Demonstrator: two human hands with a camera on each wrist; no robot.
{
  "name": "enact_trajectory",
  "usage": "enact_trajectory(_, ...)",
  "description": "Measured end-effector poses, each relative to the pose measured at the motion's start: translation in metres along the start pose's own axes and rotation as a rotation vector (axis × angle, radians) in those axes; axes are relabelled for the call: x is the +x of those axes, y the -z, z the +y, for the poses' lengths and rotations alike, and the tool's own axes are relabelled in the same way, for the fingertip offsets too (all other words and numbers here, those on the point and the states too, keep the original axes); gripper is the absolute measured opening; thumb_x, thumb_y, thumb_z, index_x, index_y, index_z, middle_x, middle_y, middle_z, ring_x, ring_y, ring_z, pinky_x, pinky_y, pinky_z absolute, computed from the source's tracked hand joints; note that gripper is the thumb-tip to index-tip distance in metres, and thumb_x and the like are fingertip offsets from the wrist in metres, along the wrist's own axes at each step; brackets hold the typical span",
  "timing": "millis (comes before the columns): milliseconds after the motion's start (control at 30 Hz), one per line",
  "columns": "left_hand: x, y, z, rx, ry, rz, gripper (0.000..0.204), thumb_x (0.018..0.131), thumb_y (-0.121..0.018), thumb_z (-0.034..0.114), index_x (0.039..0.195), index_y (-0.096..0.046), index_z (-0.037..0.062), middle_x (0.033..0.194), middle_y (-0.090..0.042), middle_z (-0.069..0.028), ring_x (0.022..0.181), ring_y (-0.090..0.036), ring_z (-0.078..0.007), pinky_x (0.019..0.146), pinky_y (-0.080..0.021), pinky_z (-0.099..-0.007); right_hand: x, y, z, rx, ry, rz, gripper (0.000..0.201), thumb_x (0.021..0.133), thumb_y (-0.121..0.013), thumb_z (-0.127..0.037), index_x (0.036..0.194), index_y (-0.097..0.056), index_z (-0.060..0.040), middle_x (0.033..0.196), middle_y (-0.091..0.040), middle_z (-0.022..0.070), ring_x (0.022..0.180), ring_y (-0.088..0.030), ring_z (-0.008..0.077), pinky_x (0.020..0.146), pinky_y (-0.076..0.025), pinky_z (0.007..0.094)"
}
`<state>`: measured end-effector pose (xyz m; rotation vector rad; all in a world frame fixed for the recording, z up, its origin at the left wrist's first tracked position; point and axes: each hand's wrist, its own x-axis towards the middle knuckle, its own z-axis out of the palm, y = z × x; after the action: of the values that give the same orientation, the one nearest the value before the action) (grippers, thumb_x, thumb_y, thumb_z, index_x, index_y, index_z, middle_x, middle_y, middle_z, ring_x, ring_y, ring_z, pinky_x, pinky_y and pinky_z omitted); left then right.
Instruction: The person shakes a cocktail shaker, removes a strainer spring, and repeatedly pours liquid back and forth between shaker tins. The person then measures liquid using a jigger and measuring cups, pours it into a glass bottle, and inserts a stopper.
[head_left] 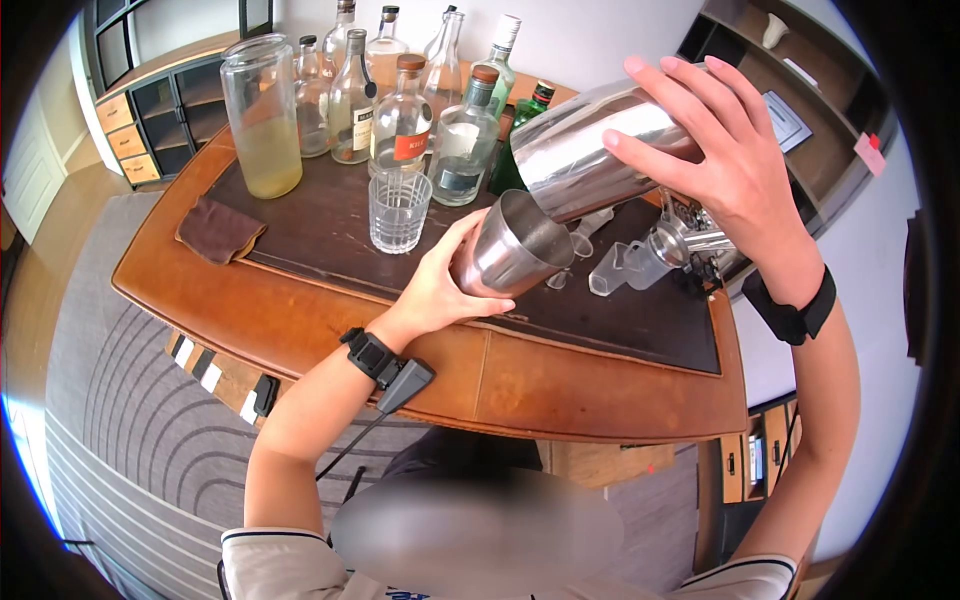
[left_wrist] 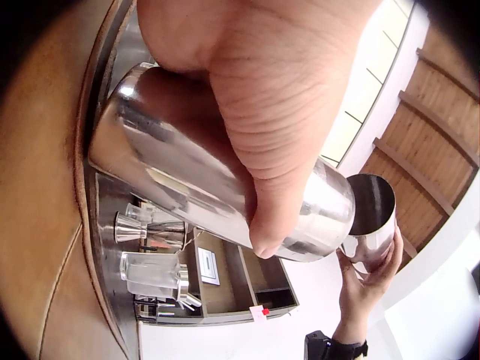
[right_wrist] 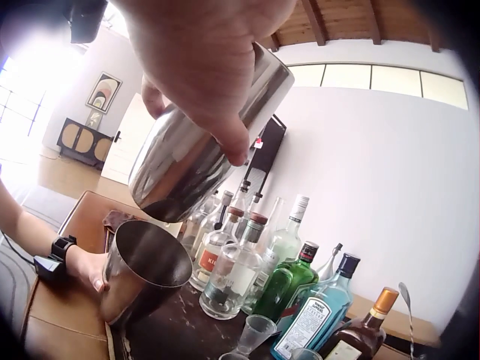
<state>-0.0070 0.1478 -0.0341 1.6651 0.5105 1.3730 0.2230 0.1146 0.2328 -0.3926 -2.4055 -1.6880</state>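
In the head view my left hand (head_left: 440, 282) grips a metal shaker tin (head_left: 508, 245) low over the front of the desk, its open mouth tilted up. My right hand (head_left: 735, 145) holds a second metal shaker tin (head_left: 590, 140) higher up, tipped over with its mouth down toward the lower tin's rim. The right wrist view shows the upper tin (right_wrist: 187, 154) just above the mouth of the lower tin (right_wrist: 139, 281), whose inside is dark. From the left wrist the thumb lies along the side of the lower tin (left_wrist: 180, 161). No stream of liquid shows between the tins.
Several bottles (head_left: 400, 130) stand at the back, with a pitcher (head_left: 262, 130) of cloudy yellowish liquid to their left. A cut-glass tumbler (head_left: 399, 215) stands left of the lower tin. A brown cloth (head_left: 222, 232) lies far left; clear cups (head_left: 640, 262) stand at right.
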Motion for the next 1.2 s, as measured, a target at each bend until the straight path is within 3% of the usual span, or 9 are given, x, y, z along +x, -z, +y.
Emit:
enact_trajectory(67, 0.000, 0.000, 0.000, 0.000, 0.004, -0.002, 0.105, 0.065, -0.095, 0.013, 0.151, -0.035, 0.0006, 0.147, -0.047, -0.0119, 0.138, -0.043, -0.0222, 0.117, -0.032, -0.0375, 0.000, 0.000, -0.001, 0.006, 0.021, -0.019, 0.054, 0.073, -0.069, -0.008, 0.121, -0.068, -0.0339, 0.138, -0.060, 0.0069, 0.121, -0.059, 0.0281, 0.108, -0.045, 0.0456)
enact_trajectory(133, 0.000, 0.000, 0.001, 0.006, 0.009, -0.005, 0.105, 0.065, -0.095, 0.012, 0.151, -0.035, 0.0006, 0.147, -0.047, -0.0120, 0.138, -0.043, -0.0221, 0.117, -0.031, -0.0374, -0.001, -0.003, -0.007, 0.002, 0.012, -0.020, 0.052, 0.075, -0.068, -0.012, 0.120, -0.067, -0.0368, 0.132, -0.061, 0.0016, 0.119, -0.058, 0.0220, 0.108, -0.045, 0.0432)
enact_trajectory(433, -0.001, -0.001, 0.001, 0.015, -0.022, -0.009, 0.103, 0.065, -0.095, 0.012, 0.151, -0.037, 0.0035, 0.145, -0.051, -0.0114, 0.136, -0.047, -0.0219, 0.116, -0.035, -0.0367, -0.033, -0.023, -0.042, 0.132, -0.085, -0.141, 0.056, 0.078, -0.067, -0.013, 0.128, -0.065, -0.0408, 0.130, -0.060, 0.0016, 0.119, -0.057, 0.0241, 0.108, -0.044, 0.0452)
enact_trajectory(733, 0.000, -0.002, 0.000, -0.042, -0.030, -0.014, 0.104, 0.064, -0.094, 0.010, 0.151, -0.038, 0.0028, 0.146, -0.050, -0.0116, 0.137, -0.046, -0.0217, 0.116, -0.035, -0.0371, -0.042, -0.017, -0.020, 0.036, -0.104, -0.115, 0.057, 0.077, -0.065, -0.011, 0.127, -0.067, -0.0390, 0.131, -0.062, 0.0029, 0.117, -0.059, 0.0244, 0.106, -0.045, 0.0459)
enact_trajectory(900, -0.001, -0.002, 0.001, -0.026, -0.001, -0.031, 0.105, 0.063, -0.095, 0.011, 0.151, -0.037, 0.0022, 0.146, -0.049, -0.0118, 0.137, -0.046, -0.0220, 0.116, -0.034, -0.0372, -0.040, -0.020, -0.039, 0.137, -0.217, -0.098, 0.057, 0.079, -0.064, -0.011, 0.129, -0.066, -0.0398, 0.129, -0.062, 0.0026, 0.116, -0.059, 0.0237, 0.106, -0.044, 0.0438)
enact_trajectory(1000, -0.001, -0.002, -0.001, -0.015, -0.006, -0.021, 0.106, 0.063, -0.095, 0.011, 0.151, -0.037, 0.0010, 0.147, -0.049, -0.0130, 0.138, -0.045, -0.0225, 0.117, -0.034, -0.0379, -0.044, -0.025, -0.051, 0.137, -0.146, -0.077, 0.054, 0.080, -0.064, -0.013, 0.126, -0.066, -0.0408, 0.125, -0.062, 0.0014, 0.115, -0.059, 0.0221, 0.106, -0.045, 0.0428)
enact_trajectory(1200, -0.002, -0.002, -0.002, -0.056, 0.029, -0.023, 0.106, 0.064, -0.094, 0.010, 0.152, -0.036, 0.0013, 0.148, -0.048, -0.0129, 0.139, -0.044, -0.0232, 0.118, -0.032, -0.0380, -0.054, -0.022, -0.037, 0.093, -0.189, -0.073, 0.055, 0.080, -0.064, -0.013, 0.127, -0.066, -0.0422, 0.127, -0.062, 0.0012, 0.117, -0.059, 0.0225, 0.107, -0.045, 0.0437)
